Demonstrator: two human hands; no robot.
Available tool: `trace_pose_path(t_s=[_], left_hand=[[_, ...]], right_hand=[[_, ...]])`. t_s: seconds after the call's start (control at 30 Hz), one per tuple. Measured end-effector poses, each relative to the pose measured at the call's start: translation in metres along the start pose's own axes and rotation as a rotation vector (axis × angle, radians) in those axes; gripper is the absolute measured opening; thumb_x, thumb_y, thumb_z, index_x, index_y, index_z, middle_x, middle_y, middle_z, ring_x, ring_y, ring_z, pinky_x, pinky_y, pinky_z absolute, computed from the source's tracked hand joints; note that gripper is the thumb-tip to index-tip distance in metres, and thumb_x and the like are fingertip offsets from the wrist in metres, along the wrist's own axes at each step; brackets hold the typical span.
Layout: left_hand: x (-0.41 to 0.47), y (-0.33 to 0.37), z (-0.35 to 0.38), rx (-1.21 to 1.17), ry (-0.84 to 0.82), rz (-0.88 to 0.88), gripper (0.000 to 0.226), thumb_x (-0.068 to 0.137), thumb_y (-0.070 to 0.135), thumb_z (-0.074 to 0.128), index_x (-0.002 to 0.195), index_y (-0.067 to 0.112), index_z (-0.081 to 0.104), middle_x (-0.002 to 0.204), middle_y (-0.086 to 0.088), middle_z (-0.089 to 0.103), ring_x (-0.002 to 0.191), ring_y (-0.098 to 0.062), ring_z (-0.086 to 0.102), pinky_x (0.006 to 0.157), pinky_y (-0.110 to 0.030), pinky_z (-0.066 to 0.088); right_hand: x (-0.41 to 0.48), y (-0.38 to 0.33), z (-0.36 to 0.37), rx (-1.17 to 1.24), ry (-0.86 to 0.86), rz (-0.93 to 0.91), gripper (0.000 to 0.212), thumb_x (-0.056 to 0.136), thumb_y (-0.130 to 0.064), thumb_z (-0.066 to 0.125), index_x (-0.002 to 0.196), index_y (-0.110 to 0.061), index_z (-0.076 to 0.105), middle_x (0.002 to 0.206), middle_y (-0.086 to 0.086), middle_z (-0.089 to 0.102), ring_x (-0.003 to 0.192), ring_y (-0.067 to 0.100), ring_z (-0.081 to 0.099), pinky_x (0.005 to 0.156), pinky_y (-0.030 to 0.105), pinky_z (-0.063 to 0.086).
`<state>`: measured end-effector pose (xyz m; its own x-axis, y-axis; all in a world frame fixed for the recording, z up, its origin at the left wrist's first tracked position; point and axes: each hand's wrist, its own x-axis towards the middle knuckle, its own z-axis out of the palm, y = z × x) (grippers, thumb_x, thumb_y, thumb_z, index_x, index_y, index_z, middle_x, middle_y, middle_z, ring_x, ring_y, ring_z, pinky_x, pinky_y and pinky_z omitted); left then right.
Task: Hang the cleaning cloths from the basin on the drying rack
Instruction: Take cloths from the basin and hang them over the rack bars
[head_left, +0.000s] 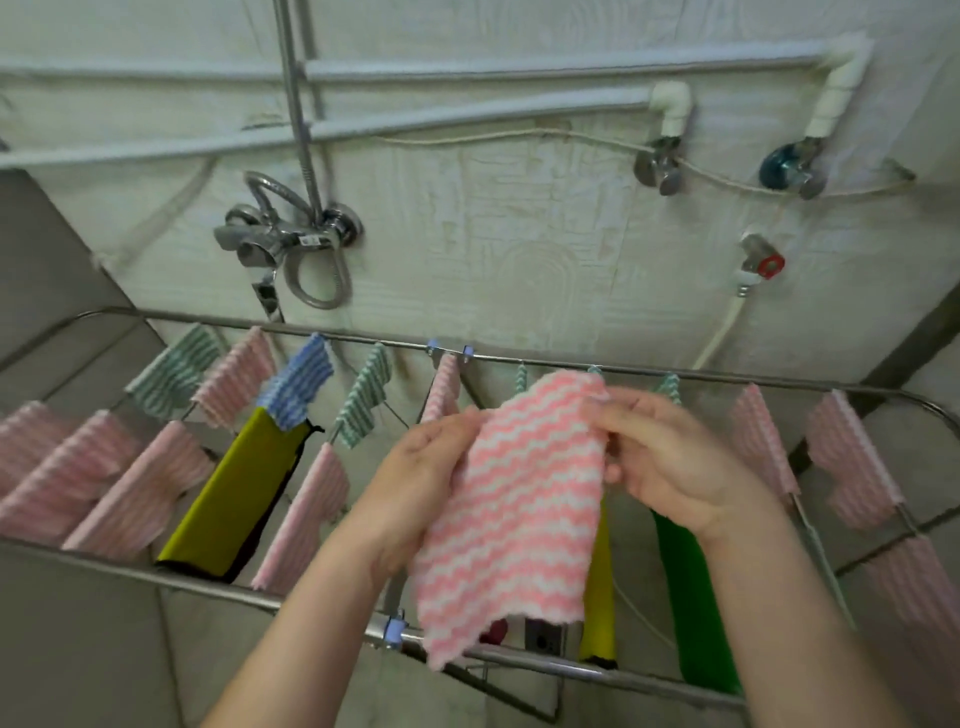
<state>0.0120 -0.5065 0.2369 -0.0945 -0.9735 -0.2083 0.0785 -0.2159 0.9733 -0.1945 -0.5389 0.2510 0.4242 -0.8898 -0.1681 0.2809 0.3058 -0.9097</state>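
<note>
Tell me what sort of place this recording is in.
Probably a bathroom or wash room: a shower tap on the wall, bare water pipes with valves, and a drying rack hung with cloths.

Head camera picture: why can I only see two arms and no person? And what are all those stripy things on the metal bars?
The camera sits on the person's head and looks down, so you see only their arms and hands, as if through their eyes. This is the only picture.

The left hand and the right hand both hold the upper part of a pink and white wavy cloth. They hold it up over the drying rack, a frame of metal bars.

The stripy things are cleaning cloths already hung there: pink ones, a blue one and a green-striped one. A plain yellow cloth and a bright green cloth hang there too. On the wall behind is a shiny tap.
</note>
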Motion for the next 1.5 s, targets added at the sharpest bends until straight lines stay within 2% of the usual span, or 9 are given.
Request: trace_pose_path(t_s=[0.1, 0.27, 0.43, 0.63, 0.9, 1.07, 1.17, 1.33, 1.5], left_hand=[[-0.007, -0.004, -0.011, 0.458, 0.099, 0.172, 0.039, 0.096, 0.035, 0.049, 0.070, 0.010, 0.064, 0.060, 0.009, 0.056, 0.056, -0.006, 0.050, 0.056, -0.025, 0.041], [-0.011, 0.017, -0.017, 0.229, 0.113, 0.258, 0.036, 0.088, 0.023, 0.058, 0.122, 0.011, 0.059, 0.114, -0.003, 0.068, 0.108, -0.011, 0.062, 0.088, -0.020, 0.051], [-0.005, 0.035, -0.053, 0.326, 0.171, 0.301, 0.029, 0.069, 0.028, 0.076, 0.090, 0.009, 0.072, 0.085, -0.014, 0.073, 0.075, -0.015, 0.063, 0.071, -0.034, 0.052], [-0.006, 0.058, -0.116, 0.714, 0.364, 0.424, 0.011, 0.078, 0.027, 0.075, 0.075, 0.017, 0.071, 0.057, 0.008, 0.061, 0.053, 0.002, 0.048, 0.053, -0.021, 0.039], [-0.032, 0.069, -0.248, 0.564, 0.335, 0.417, 0.009, 0.082, 0.012, 0.071, 0.075, 0.011, 0.065, 0.060, 0.011, 0.058, 0.057, -0.002, 0.050, 0.057, -0.017, 0.040], [-0.042, 0.062, -0.325, 0.857, 0.220, 0.256, 0.016, 0.078, 0.016, 0.075, 0.091, 0.024, 0.069, 0.076, 0.002, 0.067, 0.072, -0.009, 0.060, 0.075, -0.029, 0.050], [-0.043, 0.054, -0.351, 1.034, 0.160, 0.178, 0.009, 0.082, 0.037, 0.070, 0.077, 0.031, 0.066, 0.070, 0.006, 0.069, 0.066, -0.007, 0.064, 0.066, -0.028, 0.051], [-0.035, 0.048, -0.381, 0.903, 0.142, 0.202, 0.022, 0.087, 0.033, 0.066, 0.066, 0.029, 0.058, 0.052, 0.008, 0.046, 0.050, -0.002, 0.040, 0.052, -0.024, 0.032], [-0.017, 0.052, -0.398, 0.603, 0.654, 0.409, 0.008, 0.081, 0.033, 0.063, 0.075, 0.028, 0.065, 0.072, 0.006, 0.063, 0.069, -0.007, 0.056, 0.066, -0.026, 0.044]], right_hand=[[0.012, 0.006, 0.014, -0.122, -0.027, -0.013, 0.009, 0.085, -0.016, 0.060, 0.087, -0.007, 0.063, 0.066, 0.004, 0.058, 0.053, 0.010, 0.054, 0.042, 0.019, 0.046], [0.041, -0.001, 0.054, -0.734, -0.184, -0.133, 0.012, 0.086, -0.010, 0.067, 0.077, -0.018, 0.065, 0.057, -0.015, 0.062, 0.052, 0.003, 0.056, 0.051, 0.018, 0.044], [0.070, -0.010, 0.091, -1.103, -0.294, -0.226, 0.004, 0.075, -0.021, 0.073, 0.075, -0.019, 0.069, 0.065, -0.005, 0.061, 0.060, 0.002, 0.050, 0.061, 0.028, 0.043], [0.104, -0.002, 0.122, -1.276, -0.291, -0.265, 0.013, 0.075, -0.027, 0.077, 0.080, -0.024, 0.065, 0.063, -0.010, 0.054, 0.054, 0.001, 0.044, 0.055, 0.021, 0.037], [0.163, 0.031, 0.173, -1.130, -0.226, -0.124, 0.013, 0.080, -0.024, 0.074, 0.078, -0.013, 0.068, 0.062, -0.001, 0.053, 0.058, 0.010, 0.047, 0.057, 0.034, 0.043], [0.192, 0.062, 0.222, -1.288, 0.103, -0.326, 0.013, 0.081, -0.023, 0.070, 0.075, -0.012, 0.068, 0.065, 0.002, 0.065, 0.062, 0.010, 0.054, 0.065, 0.035, 0.049], [0.197, 0.077, 0.258, -1.319, 0.338, -0.451, 0.011, 0.084, -0.025, 0.066, 0.078, -0.019, 0.073, 0.069, -0.002, 0.070, 0.068, 0.019, 0.062, 0.063, 0.033, 0.049], [0.236, 0.085, 0.316, -0.520, 0.197, -0.080, 0.023, 0.094, -0.011, 0.051, 0.081, -0.013, 0.070, 0.058, 0.002, 0.065, 0.042, 0.007, 0.053, 0.039, 0.019, 0.040], [0.290, 0.082, 0.344, -0.276, 0.040, -0.048, 0.021, 0.095, -0.008, 0.051, 0.088, -0.015, 0.069, 0.075, 0.005, 0.067, 0.061, 0.009, 0.060, 0.045, 0.017, 0.046]])
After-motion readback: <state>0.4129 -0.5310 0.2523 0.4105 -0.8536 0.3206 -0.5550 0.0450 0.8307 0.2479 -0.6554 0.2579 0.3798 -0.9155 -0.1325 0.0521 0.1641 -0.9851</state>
